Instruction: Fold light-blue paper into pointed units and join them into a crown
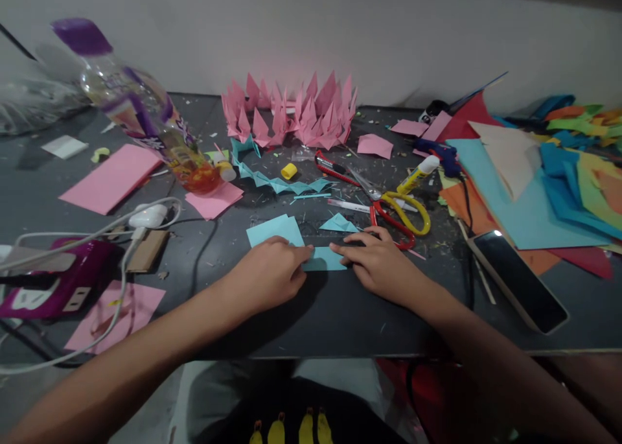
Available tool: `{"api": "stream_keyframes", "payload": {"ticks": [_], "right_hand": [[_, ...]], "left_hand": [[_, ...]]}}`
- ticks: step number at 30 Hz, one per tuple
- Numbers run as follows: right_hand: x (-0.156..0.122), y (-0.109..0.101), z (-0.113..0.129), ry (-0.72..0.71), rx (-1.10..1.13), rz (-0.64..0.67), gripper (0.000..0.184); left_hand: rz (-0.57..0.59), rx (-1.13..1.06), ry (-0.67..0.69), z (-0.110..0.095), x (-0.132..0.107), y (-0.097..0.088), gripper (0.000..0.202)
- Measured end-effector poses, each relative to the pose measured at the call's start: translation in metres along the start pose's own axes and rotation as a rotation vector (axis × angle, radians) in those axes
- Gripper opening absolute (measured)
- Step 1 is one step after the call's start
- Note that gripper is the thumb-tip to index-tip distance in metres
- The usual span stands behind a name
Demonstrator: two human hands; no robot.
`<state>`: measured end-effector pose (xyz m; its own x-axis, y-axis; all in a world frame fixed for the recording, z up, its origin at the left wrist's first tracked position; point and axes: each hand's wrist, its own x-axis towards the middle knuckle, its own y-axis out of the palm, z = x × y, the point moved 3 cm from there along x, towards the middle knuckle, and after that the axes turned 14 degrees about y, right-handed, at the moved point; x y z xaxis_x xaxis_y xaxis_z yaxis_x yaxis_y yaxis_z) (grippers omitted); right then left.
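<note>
Just below centre frame, the curled left hand and outstretched right hand touch opposite ends of a blue paper strip; I cannot tell whether the left grips it. Lettering on the upper-left bottle is unreadably blurred.

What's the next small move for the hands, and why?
Probably run a fingertip along the light-blue strip to sharpen a crease: it lies flat on the table, with fingers of the left hand and right hand at its opposite ends, and a folded blue piece sits just beyond.
</note>
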<state>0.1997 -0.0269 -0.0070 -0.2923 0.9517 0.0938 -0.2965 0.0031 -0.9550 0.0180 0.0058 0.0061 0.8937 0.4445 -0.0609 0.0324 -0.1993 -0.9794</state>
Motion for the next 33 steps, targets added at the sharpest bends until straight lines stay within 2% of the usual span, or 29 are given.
{"api": "stream_keyframes", "payload": {"ticks": [2, 6, 10, 12, 14, 16, 20, 23, 27, 33], "right_hand": [[0.000, -0.002, -0.004, 0.015, 0.038, -0.004, 0.040], [0.000, -0.003, -0.011, 0.022, 0.070, -0.013, 0.033], [0.003, -0.007, -0.013, 0.024, 0.173, -0.057, 0.028], [0.004, -0.013, -0.015, 0.088, 0.260, -0.125, 0.023], [0.004, -0.017, -0.015, 0.213, 0.356, -0.155, 0.018], [0.003, -0.016, -0.014, 0.340, 0.437, -0.080, 0.022], [0.001, -0.005, -0.005, 0.491, 0.510, 0.145, 0.030], [0.002, -0.003, 0.002, 0.507, 0.631, 0.147, 0.024], [0.004, -0.006, 0.006, 0.464, 0.885, 0.122, 0.021], [0.003, -0.006, 0.005, 0.504, 0.956, 0.130, 0.017]], "left_hand": [[0.016, 0.005, -0.017, -0.001, 0.000, -0.001, 0.028], [0.024, 0.043, -0.071, -0.002, 0.002, -0.002, 0.034], [-0.016, 0.082, -0.035, -0.004, 0.005, -0.003, 0.024], [-0.033, 0.079, -0.002, -0.003, 0.007, -0.004, 0.018], [-0.056, 0.053, 0.010, -0.002, 0.007, -0.004, 0.016], [-0.130, -0.008, -0.024, 0.001, 0.007, -0.004, 0.016], [-0.418, -0.310, -0.132, 0.005, 0.005, -0.006, 0.015], [-0.541, -0.584, -0.140, 0.003, 0.005, -0.008, 0.013], [-0.537, -0.713, -0.190, 0.000, 0.006, -0.008, 0.006], [-0.475, -0.789, -0.165, -0.010, 0.009, 0.000, 0.004]]}}
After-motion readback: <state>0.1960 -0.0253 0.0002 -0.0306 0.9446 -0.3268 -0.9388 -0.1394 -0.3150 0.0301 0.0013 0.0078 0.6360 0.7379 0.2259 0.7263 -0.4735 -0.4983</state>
